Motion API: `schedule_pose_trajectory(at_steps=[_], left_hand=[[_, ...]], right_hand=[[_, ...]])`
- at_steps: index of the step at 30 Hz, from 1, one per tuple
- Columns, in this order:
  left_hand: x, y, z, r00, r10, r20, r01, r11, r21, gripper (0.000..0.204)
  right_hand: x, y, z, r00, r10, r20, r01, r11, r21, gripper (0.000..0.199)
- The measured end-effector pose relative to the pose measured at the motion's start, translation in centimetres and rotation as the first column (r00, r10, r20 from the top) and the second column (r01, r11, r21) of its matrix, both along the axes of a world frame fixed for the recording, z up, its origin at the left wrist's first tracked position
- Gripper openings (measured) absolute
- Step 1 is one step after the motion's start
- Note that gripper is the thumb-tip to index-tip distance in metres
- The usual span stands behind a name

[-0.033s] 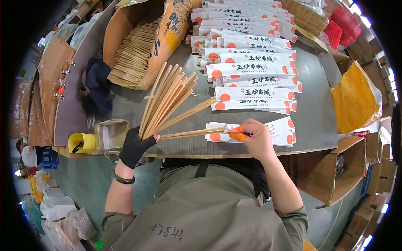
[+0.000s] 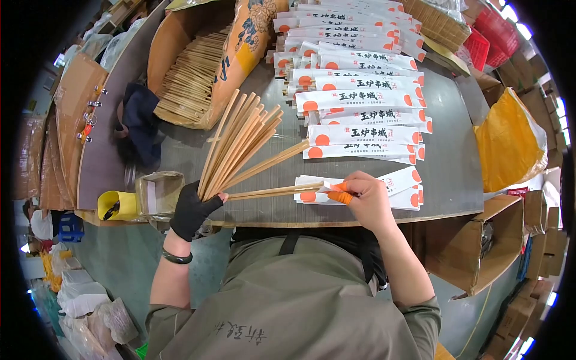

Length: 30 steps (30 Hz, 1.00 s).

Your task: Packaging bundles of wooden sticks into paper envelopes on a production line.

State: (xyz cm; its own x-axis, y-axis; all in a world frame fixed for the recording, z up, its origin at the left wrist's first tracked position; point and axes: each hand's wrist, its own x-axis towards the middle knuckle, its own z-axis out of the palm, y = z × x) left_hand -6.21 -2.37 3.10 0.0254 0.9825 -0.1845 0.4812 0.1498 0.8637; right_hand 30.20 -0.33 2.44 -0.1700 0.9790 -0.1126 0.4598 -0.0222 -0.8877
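Observation:
My left hand (image 2: pixel 195 211), in a black fingerless glove, is closed round the lower ends of a bundle of wooden chopsticks (image 2: pixel 240 147). The bundle fans up and away over the table. A pair of chopsticks (image 2: pixel 261 192) stretches from its thumb to the right, with the tips at the mouth of a white paper sleeve (image 2: pixel 327 186). Orange finger covers sit on my right hand (image 2: pixel 367 201), which pinches that sleeve; how deep the tips sit is hidden. Beneath it lie more white sleeves with orange dots (image 2: pixel 403 182). Another chopstick pair slants toward the sleeves behind.
Rows of sleeved chopsticks (image 2: pixel 372 99) cover the back of the grey table (image 2: pixel 264 210). A carton of loose chopsticks (image 2: pixel 192 75) stands back left, beside dark cloth (image 2: pixel 143 123). A yellow cup (image 2: pixel 118 205) is at the left edge. An open cardboard box (image 2: pixel 474 246) sits right.

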Motion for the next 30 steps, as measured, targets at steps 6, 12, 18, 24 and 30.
schedule_pose_trajectory(at_steps=[6,12,18,24,30], left_hand=[[2.2,1.3,0.7,0.995,-0.097,-0.039,0.100,0.992,0.083,0.027],[12.1,2.2,-1.7,0.838,0.002,0.546,-0.084,0.989,0.125,0.021],[6.3,3.4,-7.8,0.947,0.286,-0.145,-0.167,0.827,0.537,0.016],[6.4,3.1,-4.7,0.946,0.299,0.127,-0.325,0.885,0.333,0.018],[6.0,1.7,-3.9,0.880,0.313,0.357,-0.372,0.922,0.108,0.020]], right_hand=[[-1.6,-0.1,-0.1,0.949,0.109,0.296,-0.268,0.772,0.577,0.024],[-4.8,3.2,0.3,0.901,0.057,0.431,-0.398,0.505,0.766,0.033],[-1.7,-1.2,0.2,0.687,0.260,0.678,-0.611,0.712,0.346,0.041],[-0.9,-1.9,-2.7,0.805,0.139,0.577,-0.514,0.649,0.561,0.033],[-1.6,-1.0,-2.5,0.953,0.061,0.297,-0.242,0.745,0.622,0.014]])
